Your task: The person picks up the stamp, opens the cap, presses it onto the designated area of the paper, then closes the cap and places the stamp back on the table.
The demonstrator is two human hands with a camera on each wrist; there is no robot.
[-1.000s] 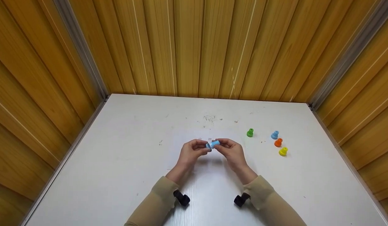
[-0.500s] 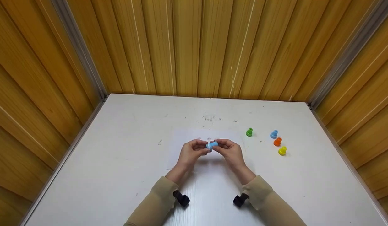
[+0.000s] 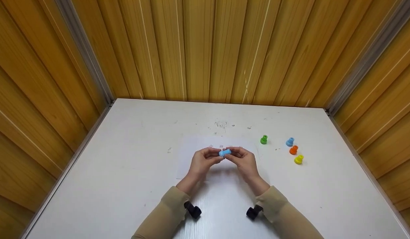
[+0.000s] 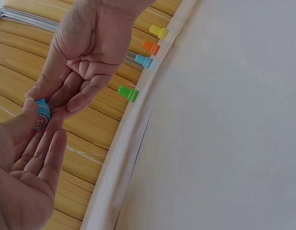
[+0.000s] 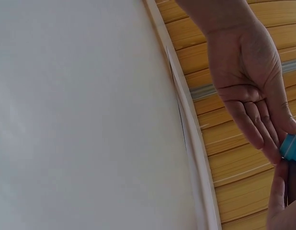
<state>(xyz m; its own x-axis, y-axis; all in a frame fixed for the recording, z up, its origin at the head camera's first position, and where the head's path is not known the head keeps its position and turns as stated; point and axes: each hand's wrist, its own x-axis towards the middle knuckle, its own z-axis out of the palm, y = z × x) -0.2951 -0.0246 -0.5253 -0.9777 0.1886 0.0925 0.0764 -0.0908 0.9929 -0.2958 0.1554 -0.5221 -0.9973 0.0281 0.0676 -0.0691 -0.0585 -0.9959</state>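
A small light-blue toy stamp (image 3: 224,152) is held between both hands above a white paper sheet (image 3: 185,149) on the table. My left hand (image 3: 201,162) pinches its wider left end with thumb and fingers. The narrower right end is pinched by my right hand (image 3: 246,162). In the left wrist view a round smiley face shows on the end of the blue stamp (image 4: 41,115), with the thumb beside it. The right wrist view catches only part of the stamp (image 5: 289,147) at its right edge. Fingers hide some of it.
To the right stand several similar stamps: green (image 3: 264,139), blue (image 3: 290,142), orange (image 3: 293,150) and yellow (image 3: 299,159). Small dark marks (image 3: 221,146) show on the paper near its far edge. Wood-look panels (image 3: 195,49) wall in the white table (image 3: 138,149).
A second ago the held piece looked longer, with a dark line near its left end; now it looks shorter and that line is gone. The hands have barely moved.
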